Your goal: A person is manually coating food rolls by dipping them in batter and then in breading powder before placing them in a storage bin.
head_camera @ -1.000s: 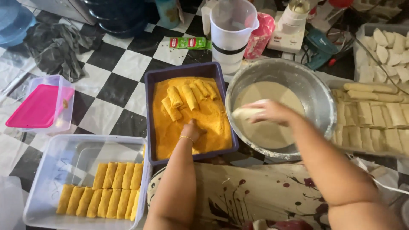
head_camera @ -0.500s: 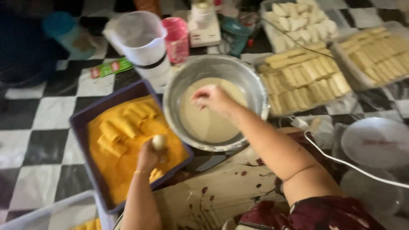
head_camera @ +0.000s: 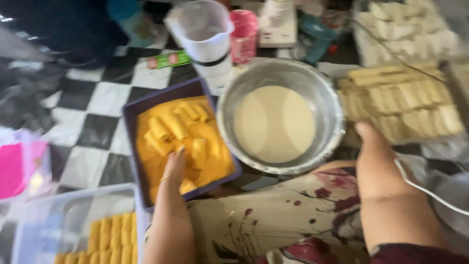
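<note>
Rolls [head_camera: 178, 128], coated in orange crumbs, lie in the purple tray [head_camera: 131, 116] on the checkered floor [head_camera: 95, 105], just left of the steel bowl [head_camera: 328, 100] w/ pale batter [head_camera: 273, 123]. My left hand [head_camera: 175, 166] is down in the tray, fingers resting flat on the crumbed rolls; looks loosely open, not clamped on anything I can make out, pic is blurry. My right hand [head_camera: 369, 134] sits at the near edge of the tray of plain rolls [head_camera: 400, 100], right of the bowl; fingers are hidden from me, so can't tell if it's open or closed. Near left, a clear tub [head_camera: 44, 220] holds a row of finished yellow rolls [head_camera: 105, 234]. Behind the purple tray stands a white jug [head_camera: 205, 39], w/ a pink cup [head_camera: 243, 34] just beside it. Patterned cloth [head_camera: 273, 220] covers my lap btw the arms.
</note>
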